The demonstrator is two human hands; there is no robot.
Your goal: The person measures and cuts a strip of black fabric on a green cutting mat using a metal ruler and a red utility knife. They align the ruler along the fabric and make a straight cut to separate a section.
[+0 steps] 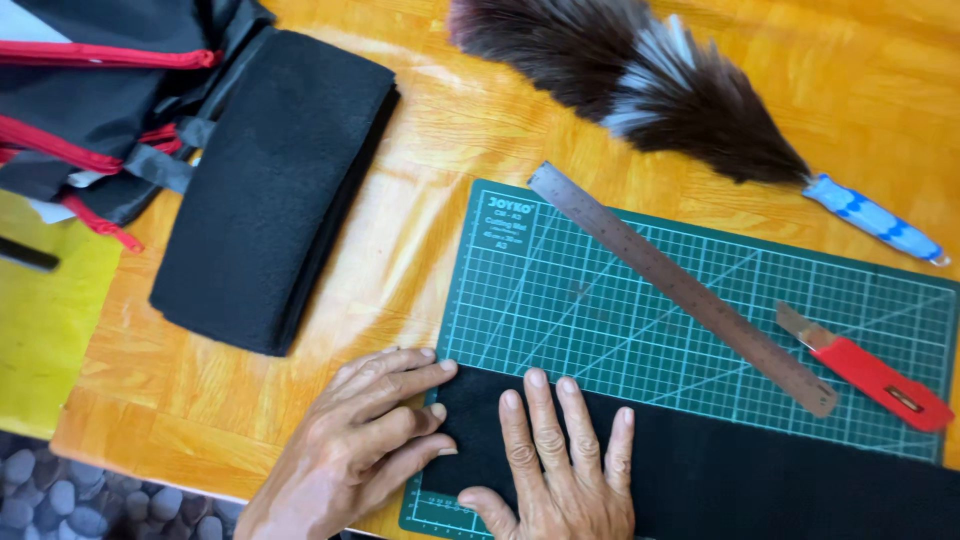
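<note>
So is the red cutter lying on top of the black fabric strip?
No, the red cutter lies on the green cutting mat, apart from the black fabric strip that both hands press.

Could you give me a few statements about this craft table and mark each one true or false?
1. Both hands, left hand and right hand, press flat on the black felt strip. True.
2. The metal ruler lies off the green cutting mat. False: it lies diagonally on it.
3. The red utility knife is held. False: it lies on the mat, untouched.
4. A feather duster lies above the mat. True.
</note>
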